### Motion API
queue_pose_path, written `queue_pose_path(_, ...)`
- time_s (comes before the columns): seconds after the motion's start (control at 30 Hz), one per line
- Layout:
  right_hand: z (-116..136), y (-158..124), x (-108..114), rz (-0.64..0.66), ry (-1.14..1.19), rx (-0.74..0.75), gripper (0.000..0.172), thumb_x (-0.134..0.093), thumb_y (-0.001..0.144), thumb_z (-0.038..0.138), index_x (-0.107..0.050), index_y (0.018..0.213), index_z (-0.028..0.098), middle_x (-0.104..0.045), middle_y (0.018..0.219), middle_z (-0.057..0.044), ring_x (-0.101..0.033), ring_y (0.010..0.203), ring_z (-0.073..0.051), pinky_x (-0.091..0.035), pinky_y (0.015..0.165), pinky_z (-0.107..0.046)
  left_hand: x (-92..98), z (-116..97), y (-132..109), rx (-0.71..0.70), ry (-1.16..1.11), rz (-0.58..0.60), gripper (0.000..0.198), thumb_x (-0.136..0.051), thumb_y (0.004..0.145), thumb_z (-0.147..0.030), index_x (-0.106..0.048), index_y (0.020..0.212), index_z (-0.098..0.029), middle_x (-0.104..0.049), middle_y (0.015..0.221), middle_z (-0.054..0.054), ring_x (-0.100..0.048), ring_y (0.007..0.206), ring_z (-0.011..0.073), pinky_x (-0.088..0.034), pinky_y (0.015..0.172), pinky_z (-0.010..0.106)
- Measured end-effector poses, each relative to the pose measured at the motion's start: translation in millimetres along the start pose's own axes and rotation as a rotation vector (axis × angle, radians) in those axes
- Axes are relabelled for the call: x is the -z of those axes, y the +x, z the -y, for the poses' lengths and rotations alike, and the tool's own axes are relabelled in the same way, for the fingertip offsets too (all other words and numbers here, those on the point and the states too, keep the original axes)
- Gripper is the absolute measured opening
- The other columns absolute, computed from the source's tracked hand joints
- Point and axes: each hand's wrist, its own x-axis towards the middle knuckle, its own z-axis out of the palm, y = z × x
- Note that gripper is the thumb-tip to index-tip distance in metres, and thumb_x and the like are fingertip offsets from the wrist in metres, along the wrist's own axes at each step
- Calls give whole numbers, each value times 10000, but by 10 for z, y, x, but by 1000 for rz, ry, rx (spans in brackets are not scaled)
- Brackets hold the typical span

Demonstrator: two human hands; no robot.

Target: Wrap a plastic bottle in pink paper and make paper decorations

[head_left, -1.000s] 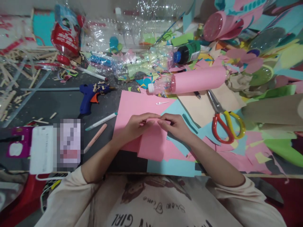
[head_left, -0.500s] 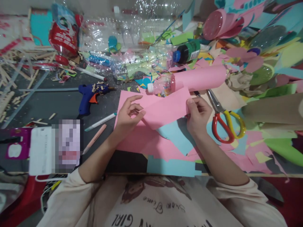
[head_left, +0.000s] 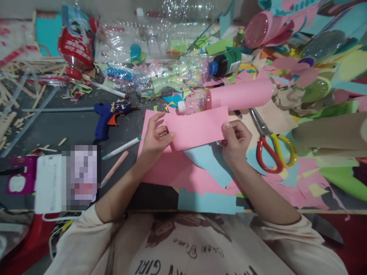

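A pink paper strip [head_left: 197, 128] is held up, slightly tilted, between my two hands. My right hand [head_left: 236, 141] pinches its right end between thumb and fingers. At its left end, my left hand [head_left: 156, 139] has its thumb over the edge and its fingers curled behind. Under the strip lies a larger pink sheet [head_left: 160, 168], with a light blue paper piece [head_left: 206, 162] partly over it. Just beyond the strip, a clear bottle wrapped in pink paper [head_left: 241, 93] lies on its side, its white cap pointing left.
Scissors [head_left: 271, 152] with red and yellow handles lie right of my right hand. A blue glue gun [head_left: 104, 118] and a teal-tipped marker [head_left: 122, 148] lie to the left. Behind are a dark green bottle [head_left: 229, 63], clear plastic bottles and paper scraps. Wooden sticks cover the far left.
My left hand has closed on the left end of the pink strip, which now sits more level and faces me more squarely. My right hand has shifted slightly left.
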Motion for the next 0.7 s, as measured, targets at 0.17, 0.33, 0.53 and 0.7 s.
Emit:
queue_pose_path(0.17,-13,49,20,-34,48,54,382,-718,799,511,-548,626,216,-401,486,87,-348,356,-53,-268,325,-208,-2,-48,-8,-23,62,-19,562,-720,735,-294,-472,1237,-242,-619,679,-61,-646,653,134,-525,720,308)
queue_pose_path(0.33,-24,58,10,-21,82,51,358,-724,803,489,-559,638,217,-423,502,84,-378,368,-55,-276,337,-211,-11,-57,6,-137,87,-122,386,-688,747,-219,-495,1081,-237,-573,645,-84,-622,587,97,-507,637,239)
queue_pose_path(0.53,-33,19,-16,1,64,22,371,-708,815,499,-539,638,219,-415,486,88,-382,367,-61,-287,340,-216,-12,-11,21,-315,165,-214,190,-673,733,-163,-525,841,-214,-589,723,-53,-619,657,78,-492,624,187)
queue_pose_path(0.7,-36,18,-2,-19,32,25,379,-692,825,510,-535,642,218,-408,497,87,-370,371,-59,-288,344,-217,-45,-48,1,-311,258,-103,44,-622,783,-179,-656,767,-203,-640,796,3,-627,755,113,-503,653,215)
